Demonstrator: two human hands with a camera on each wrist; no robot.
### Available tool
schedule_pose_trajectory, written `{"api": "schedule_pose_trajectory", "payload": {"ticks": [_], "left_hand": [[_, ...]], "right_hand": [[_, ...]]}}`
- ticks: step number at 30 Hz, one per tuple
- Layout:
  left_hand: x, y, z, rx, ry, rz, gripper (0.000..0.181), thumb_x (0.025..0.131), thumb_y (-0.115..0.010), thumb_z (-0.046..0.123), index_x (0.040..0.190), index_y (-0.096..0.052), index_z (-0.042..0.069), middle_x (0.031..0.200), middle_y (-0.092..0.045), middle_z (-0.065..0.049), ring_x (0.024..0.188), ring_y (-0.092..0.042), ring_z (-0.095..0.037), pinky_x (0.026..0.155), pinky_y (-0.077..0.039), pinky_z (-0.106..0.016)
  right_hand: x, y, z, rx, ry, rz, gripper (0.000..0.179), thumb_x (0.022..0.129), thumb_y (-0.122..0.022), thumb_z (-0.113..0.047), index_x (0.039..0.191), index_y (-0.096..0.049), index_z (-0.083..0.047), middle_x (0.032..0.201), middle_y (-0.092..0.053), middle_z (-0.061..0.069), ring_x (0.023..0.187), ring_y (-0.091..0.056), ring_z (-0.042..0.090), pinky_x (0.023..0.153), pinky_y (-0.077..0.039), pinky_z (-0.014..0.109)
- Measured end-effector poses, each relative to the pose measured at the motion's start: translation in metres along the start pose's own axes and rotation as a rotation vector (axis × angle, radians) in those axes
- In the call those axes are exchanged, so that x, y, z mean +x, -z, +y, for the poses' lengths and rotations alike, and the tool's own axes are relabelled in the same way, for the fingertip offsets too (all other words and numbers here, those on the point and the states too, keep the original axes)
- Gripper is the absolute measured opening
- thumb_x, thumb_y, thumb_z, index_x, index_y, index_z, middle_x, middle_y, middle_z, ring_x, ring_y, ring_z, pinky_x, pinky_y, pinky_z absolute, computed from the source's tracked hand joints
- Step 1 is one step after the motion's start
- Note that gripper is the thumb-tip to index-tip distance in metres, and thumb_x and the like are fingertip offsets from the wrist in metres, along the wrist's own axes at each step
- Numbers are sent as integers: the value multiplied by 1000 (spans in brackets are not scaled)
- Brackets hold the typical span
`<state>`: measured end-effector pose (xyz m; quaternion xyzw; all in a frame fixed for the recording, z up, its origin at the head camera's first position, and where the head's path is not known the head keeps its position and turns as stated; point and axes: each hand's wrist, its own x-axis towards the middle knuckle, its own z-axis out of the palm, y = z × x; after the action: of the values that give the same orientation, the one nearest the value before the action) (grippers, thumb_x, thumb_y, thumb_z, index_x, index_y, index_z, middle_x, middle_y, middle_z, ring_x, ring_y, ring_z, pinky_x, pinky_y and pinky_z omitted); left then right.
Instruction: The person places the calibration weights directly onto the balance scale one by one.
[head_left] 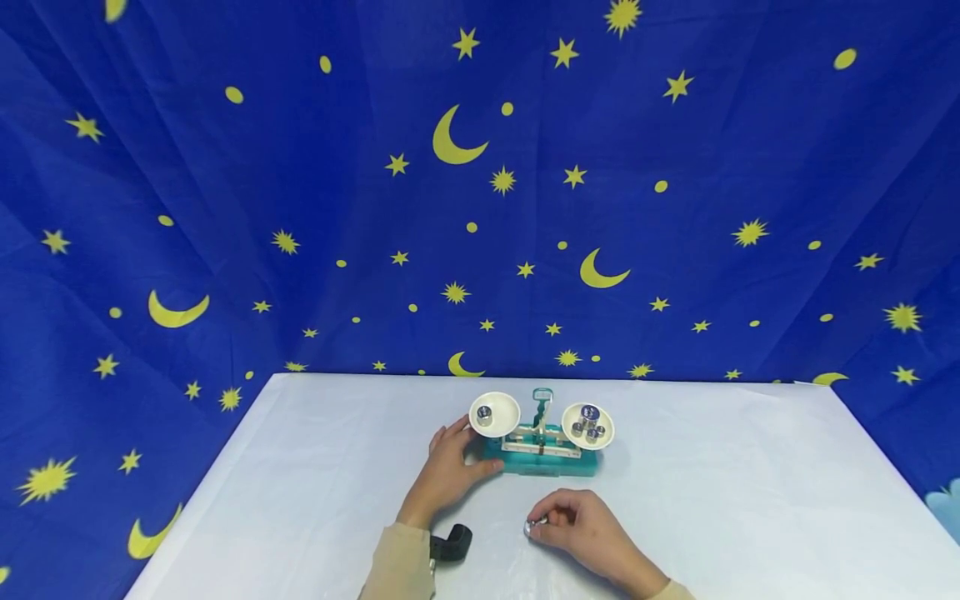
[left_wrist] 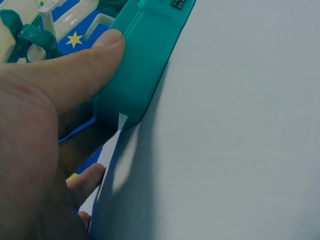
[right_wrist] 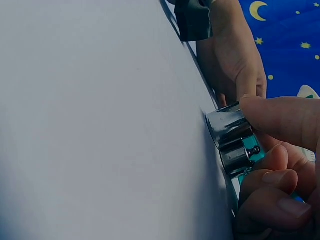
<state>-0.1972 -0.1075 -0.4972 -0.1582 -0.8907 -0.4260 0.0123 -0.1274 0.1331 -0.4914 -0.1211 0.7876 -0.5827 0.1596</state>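
Observation:
A balance scale with a teal base (head_left: 546, 467) stands on the table. At the base's left end, my left hand (head_left: 444, 479) grips it, the thumb (left_wrist: 95, 62) on top and the fingers partly hidden beyond. One metal weight (head_left: 484, 415) sits in the left white pan (head_left: 506, 406); several metal weights (head_left: 590, 413) are grouped in the right pan (head_left: 572, 417). In front of the scale, my right hand (head_left: 588, 527) pinches a shiny metal weight (right_wrist: 227, 124) low over the table. A smaller knobbed weight (right_wrist: 235, 159) shows right beside it; whether the fingers hold that too is unclear.
The white table (head_left: 720, 492) runs back to a blue curtain (head_left: 360, 208) with yellow stars and moons. A black strap (head_left: 452, 543) sticks out from the left wrist, near the tabletop. The scale's upright pointer (head_left: 542, 408) rises between the pans.

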Motion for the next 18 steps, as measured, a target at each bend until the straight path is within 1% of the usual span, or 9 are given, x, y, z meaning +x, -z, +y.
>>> {"api": "schedule_pose_trajectory", "payload": {"ticks": [8, 18], "left_hand": [[0, -1, -1, -7, -6, 5, 64, 84, -80, 37, 134, -61, 0, 147, -52, -21, 143, -37, -39, 120, -10, -63], [0, -1, -2, -4, 0, -2, 66, 84, -79, 37, 135, -60, -1, 148, -50, -21, 143, -37, -39, 120, -10, -63]], "right_hand": [[1, -1, 2, -19, -13, 12, 15, 85, -79, -14, 97, -76, -6, 70, -55, -4, 61, -47, 4, 54, -39, 17], [-1, -1, 0, -9, -17, 14, 16, 83, -80, -16, 95, -76, -6, 69, -55, -4, 60, -47, 4, 53, -39, 17]]}}
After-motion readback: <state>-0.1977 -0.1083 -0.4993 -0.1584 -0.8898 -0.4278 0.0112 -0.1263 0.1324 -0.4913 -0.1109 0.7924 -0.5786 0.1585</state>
